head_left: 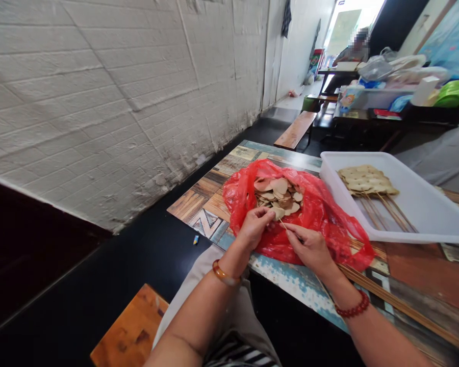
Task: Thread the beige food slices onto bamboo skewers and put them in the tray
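Note:
My left hand [257, 224] is closed in a pinch at the near edge of a pile of thin, pale beige food slices [279, 191]. One slice [278, 212] shows at its fingertips. My right hand [309, 247] grips a thin bamboo skewer [282, 223], whose tip points at that slice. Whether the tip has pierced it, I cannot tell. The skewer's other end passes beneath my right wrist. Around the slices spreads an open red plastic bag [245, 191], with both hands over its near side.
A white plastic tray [416, 178] holds skewered slices [367, 180] to the right. Loose bamboo skewers [401, 300] lie along the table's [210, 191] near right. A wooden stool [132, 329] stands at lower left. Beyond are a bench [296, 130], a cluttered table and a seated person [354, 51].

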The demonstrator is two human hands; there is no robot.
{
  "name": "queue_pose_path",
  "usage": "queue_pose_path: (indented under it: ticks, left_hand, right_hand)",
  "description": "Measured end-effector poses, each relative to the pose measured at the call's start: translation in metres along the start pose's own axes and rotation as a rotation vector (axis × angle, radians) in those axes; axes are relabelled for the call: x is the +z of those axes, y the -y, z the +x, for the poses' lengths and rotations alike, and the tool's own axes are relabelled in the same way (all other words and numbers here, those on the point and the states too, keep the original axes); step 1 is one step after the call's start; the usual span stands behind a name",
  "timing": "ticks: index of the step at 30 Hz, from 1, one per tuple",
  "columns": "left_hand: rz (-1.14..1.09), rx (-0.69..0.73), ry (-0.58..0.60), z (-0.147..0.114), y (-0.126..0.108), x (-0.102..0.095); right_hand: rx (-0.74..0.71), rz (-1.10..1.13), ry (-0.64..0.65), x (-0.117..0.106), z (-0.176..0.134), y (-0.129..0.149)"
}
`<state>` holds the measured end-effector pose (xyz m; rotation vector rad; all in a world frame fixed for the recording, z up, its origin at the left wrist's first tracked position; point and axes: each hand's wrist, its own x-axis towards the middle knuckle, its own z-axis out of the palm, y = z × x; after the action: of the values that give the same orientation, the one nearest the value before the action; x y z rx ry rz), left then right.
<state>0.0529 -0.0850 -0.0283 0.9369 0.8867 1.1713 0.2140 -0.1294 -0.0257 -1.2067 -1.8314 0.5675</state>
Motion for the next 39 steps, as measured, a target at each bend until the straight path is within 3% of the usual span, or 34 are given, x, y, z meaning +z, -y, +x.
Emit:
queue_pose_path:
  ticks: [7, 13, 27, 33, 39]
  left_hand:
    - [-0.096, -0.047, -0.043, 0.0009, 0.0003, 0.0009]
    - [-0.129, -0.086, 0.006, -0.0014, -0.0041, 0.0034]
    - [-0.026, -0.005, 0.015, -0.0042, -0.0031, 0.0055]
    - [-0.065, -0.016, -0.027, -0.002, 0.001, 0.0031]
    - [-0.119, -0.045, 0.006, -0.0021, -0.0012, 0.0009]
  right_hand:
    - [0.01, -0.007, -0.006, 0.0, -0.0005, 0.0011]
    - [0.02, -0.022, -0.021, -0.0005, -0.0006, 0.0002]
    - [0.021, -0.031, -0.005, 0.0001, -0.0003, -0.004]
    - [0.013, -0.018, 0.016, -0.0015, 0.0005, 0.0007]
    - [0.064, 0.033, 0.067, -0.0044, 0.0012, 0.002]
